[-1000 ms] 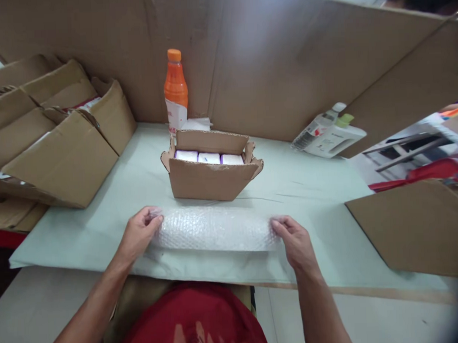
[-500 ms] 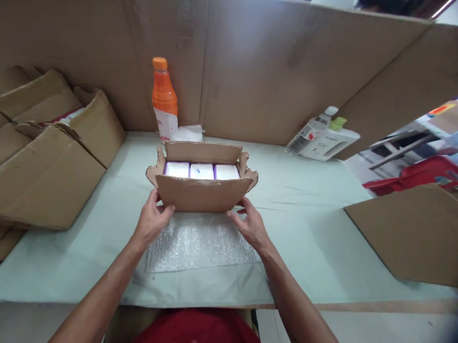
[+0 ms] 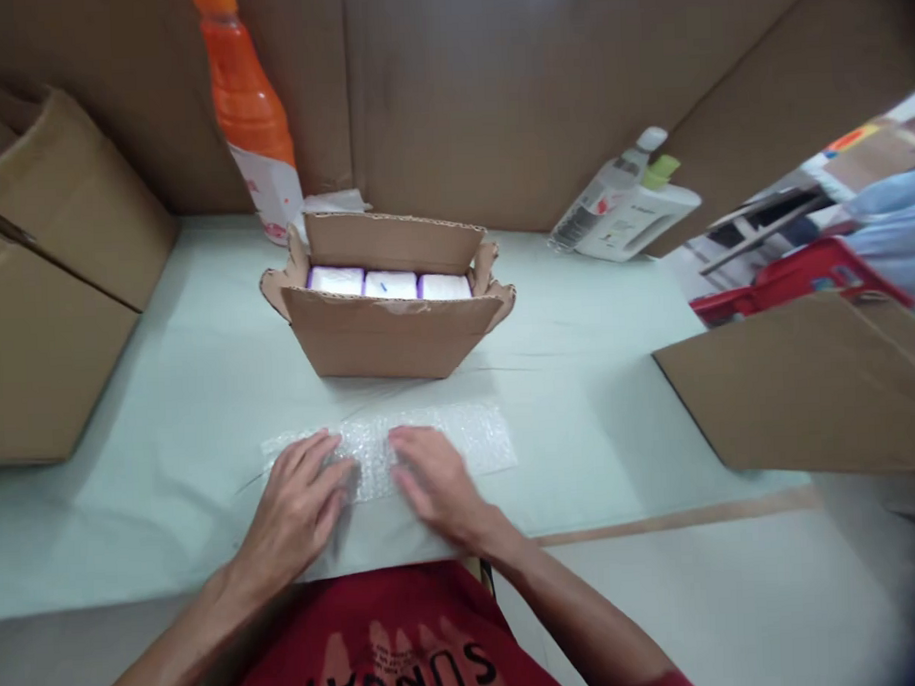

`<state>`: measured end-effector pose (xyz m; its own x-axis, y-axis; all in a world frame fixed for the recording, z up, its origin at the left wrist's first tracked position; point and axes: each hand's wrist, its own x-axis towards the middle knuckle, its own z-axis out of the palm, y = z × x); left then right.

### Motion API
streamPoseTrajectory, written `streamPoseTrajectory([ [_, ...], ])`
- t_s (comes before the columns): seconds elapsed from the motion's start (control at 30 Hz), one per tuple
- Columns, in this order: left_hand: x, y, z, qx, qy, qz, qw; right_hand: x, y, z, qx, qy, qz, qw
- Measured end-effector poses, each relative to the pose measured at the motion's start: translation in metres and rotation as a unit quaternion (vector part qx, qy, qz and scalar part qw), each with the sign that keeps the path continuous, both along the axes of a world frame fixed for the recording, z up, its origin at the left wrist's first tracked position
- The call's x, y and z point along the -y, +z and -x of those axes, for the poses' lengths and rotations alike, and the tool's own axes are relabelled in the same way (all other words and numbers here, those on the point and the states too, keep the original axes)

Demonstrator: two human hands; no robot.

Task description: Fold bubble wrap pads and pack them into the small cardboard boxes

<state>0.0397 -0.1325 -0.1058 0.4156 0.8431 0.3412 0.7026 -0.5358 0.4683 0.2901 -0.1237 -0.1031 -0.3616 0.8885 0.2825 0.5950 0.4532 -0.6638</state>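
A sheet of bubble wrap (image 3: 472, 435) lies flat on the pale green table (image 3: 580, 399) near its front edge. My left hand (image 3: 298, 504) and my right hand (image 3: 432, 482) rest palm down on the wrap, fingers spread, side by side. Just behind the wrap stands a small open cardboard box (image 3: 386, 330) with three white, purple-edged packs (image 3: 389, 283) standing in a row inside. Neither hand touches the box.
An orange bottle (image 3: 248, 100) and a white tissue stand behind the box against the cardboard wall (image 3: 493, 82). Two white bottles (image 3: 625, 207) lie at the back right. A large carton (image 3: 42, 287) sits left, a flat cardboard sheet (image 3: 804, 391) right.
My hands went from the ends of the bubble wrap to the box's front corners, then came back onto the flattened wrap. The view tilted down and closer.
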Motion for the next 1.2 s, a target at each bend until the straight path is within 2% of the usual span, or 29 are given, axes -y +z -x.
streamPoseTrajectory([
  [0.03, 0.008, -0.007, 0.003, -0.018, -0.022, 0.003, 1.0, 0.005, -0.004, 0.01, 0.025, 0.067, 0.003, 0.997],
  [0.07, 0.014, -0.014, 0.005, -0.026, -0.033, 0.004, 0.999, 0.009, -0.008, 0.013, 0.048, 0.104, 0.008, 0.993],
  [0.1, 0.016, -0.02, 0.008, -0.024, -0.037, 0.001, 0.999, 0.012, -0.012, 0.009, 0.066, 0.105, 0.013, 0.992],
  [0.13, 0.017, -0.025, 0.011, -0.015, -0.036, -0.001, 0.999, 0.015, -0.014, -0.003, 0.079, 0.072, 0.019, 0.994],
  [0.2, 0.015, -0.03, 0.017, 0.004, -0.031, -0.005, 0.999, 0.023, -0.018, -0.046, 0.104, -0.06, 0.024, 0.993],
  [0.23, 0.014, -0.031, 0.019, 0.011, -0.027, -0.006, 1.0, 0.027, -0.018, -0.072, 0.122, -0.14, 0.018, 0.982],
  [0.3, 0.013, -0.032, 0.021, 0.018, -0.026, -0.008, 0.999, 0.036, -0.016, -0.121, 0.168, -0.282, -0.003, 0.945],
  [0.33, 0.012, -0.031, 0.021, 0.019, -0.025, -0.007, 0.999, 0.038, -0.015, -0.138, 0.185, -0.329, -0.013, 0.926],
  [0.4, 0.012, -0.031, 0.021, 0.022, -0.022, -0.002, 1.0, 0.039, -0.014, -0.152, 0.2, -0.367, -0.023, 0.908],
  [0.57, 0.015, -0.024, 0.017, 0.049, -0.015, 0.008, 0.999, 0.013, -0.022, -0.111, 0.159, -0.311, -0.001, 0.937],
  [0.63, 0.022, -0.017, 0.014, 0.089, 0.026, 0.004, 0.996, 0.005, -0.02, -0.098, 0.104, -0.299, 0.017, 0.948],
  [0.73, 0.038, -0.001, 0.003, 0.187, 0.127, 0.039, 0.973, 0.002, -0.001, -0.088, -0.007, -0.309, 0.053, 0.95],
  [0.8, 0.047, 0.012, -0.008, 0.267, 0.176, 0.126, 0.939, 0.007, 0.017, -0.073, -0.072, -0.297, 0.064, 0.95],
  [0.87, 0.05, 0.024, -0.019, 0.351, 0.176, 0.233, 0.89, 0.014, 0.033, -0.044, -0.113, -0.251, 0.071, 0.959],
  [0.97, 0.043, 0.033, -0.029, 0.454, 0.136, 0.333, 0.815, 0.026, 0.041, 0.012, -0.135, -0.104, 0.11, 0.979],
  [1.03, 0.035, 0.033, -0.027, 0.471, 0.156, 0.353, 0.793, 0.03, 0.039, 0.04, -0.135, -0.001, 0.127, 0.983],
  [1.1, 0.026, 0.029, -0.021, 0.445, 0.2, 0.35, 0.8, 0.031, 0.035, 0.051, -0.139, 0.039, 0.126, 0.981],
  [1.2, 0.017, 0.02, -0.006, 0.351, 0.252, 0.314, 0.845, 0.025, 0.03, 0.044, -0.129, -0.005, 0.111, 0.985],
])
